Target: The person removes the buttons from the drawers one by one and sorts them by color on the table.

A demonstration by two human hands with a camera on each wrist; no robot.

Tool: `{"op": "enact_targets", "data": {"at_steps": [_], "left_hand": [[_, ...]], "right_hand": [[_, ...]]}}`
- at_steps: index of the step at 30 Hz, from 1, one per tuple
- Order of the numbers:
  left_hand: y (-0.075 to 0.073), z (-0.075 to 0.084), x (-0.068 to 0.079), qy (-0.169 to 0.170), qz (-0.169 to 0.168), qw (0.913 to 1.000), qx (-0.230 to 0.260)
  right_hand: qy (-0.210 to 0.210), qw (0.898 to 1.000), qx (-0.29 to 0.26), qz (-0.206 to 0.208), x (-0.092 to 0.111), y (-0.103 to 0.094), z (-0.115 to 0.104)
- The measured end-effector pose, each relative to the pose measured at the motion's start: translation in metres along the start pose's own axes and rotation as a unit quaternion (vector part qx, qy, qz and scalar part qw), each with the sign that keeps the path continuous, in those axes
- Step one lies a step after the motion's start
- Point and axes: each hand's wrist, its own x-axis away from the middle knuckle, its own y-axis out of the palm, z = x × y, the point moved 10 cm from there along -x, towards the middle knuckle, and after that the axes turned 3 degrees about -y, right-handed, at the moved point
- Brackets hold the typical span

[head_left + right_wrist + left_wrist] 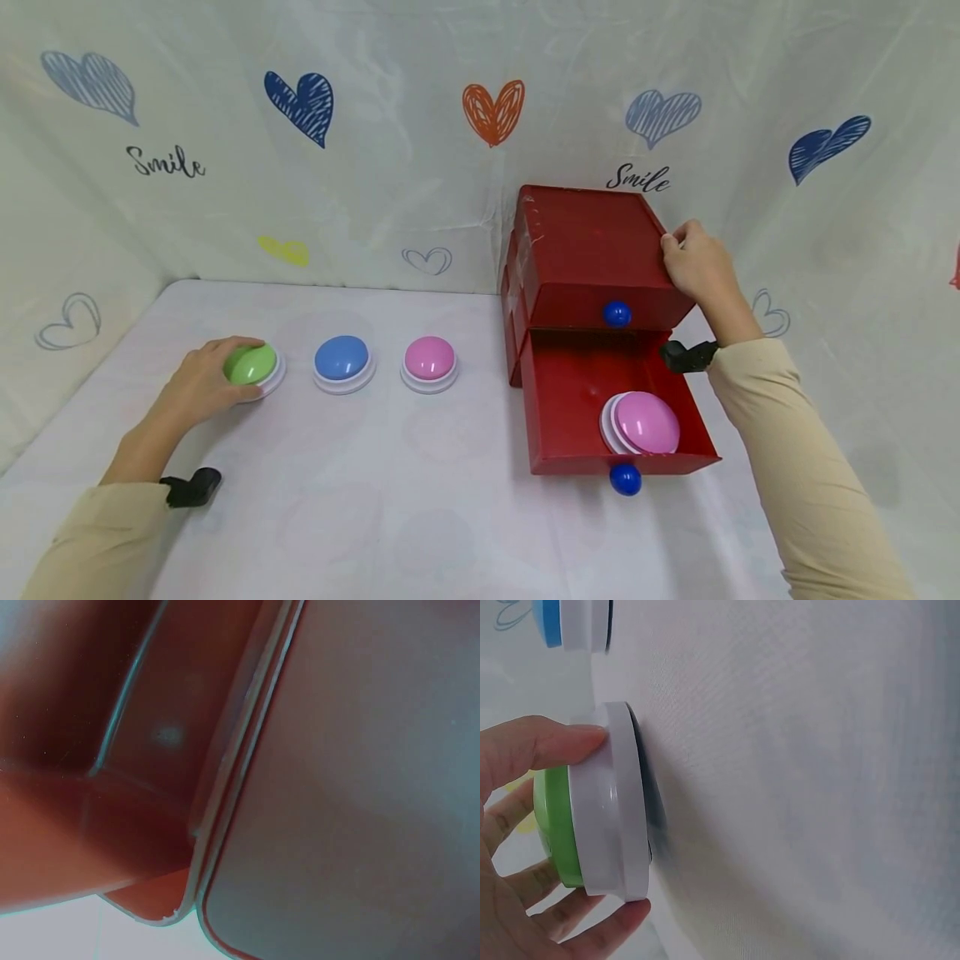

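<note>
My left hand (pixel 202 379) grips a green push button (pixel 252 365) with a white round base, at the left of the white table. In the left wrist view, the thumb and fingertips lie around the white base (pixel 607 810), and a dark gap shows under its edge. My right hand (pixel 699 260) holds the upper right edge of a red drawer unit (pixel 592 233). The unit's lower drawer (pixel 562 417) is pulled out, and a pink button (pixel 647 422) on a white base lies inside. The right wrist view shows only red drawer walls (pixel 150 735), with the hand hidden.
A blue button (pixel 341 358) and another pink button (pixel 430 359) stand between the green one and the drawer unit. Blue round knobs (pixel 626 479) mark both drawer fronts. Behind the table hangs a pale curtain (pixel 405 183) printed with hearts.
</note>
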Motion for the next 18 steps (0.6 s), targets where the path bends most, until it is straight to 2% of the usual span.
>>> {"op": "enact_targets", "data": {"at_steps": [11, 18], "left_hand": [[0.004, -0.007, -0.004, 0.005, -0.012, 0.9996, 0.024], [0.005, -0.011, -0.005, 0.024, -0.017, 0.9986, 0.045]], "right_hand": [[0.0, 1.0, -0.004, 0.0, 0.0, 0.001, 0.0], [0.001, 1.0, -0.005, -0.002, 0.0, 0.002, 0.001]]}}
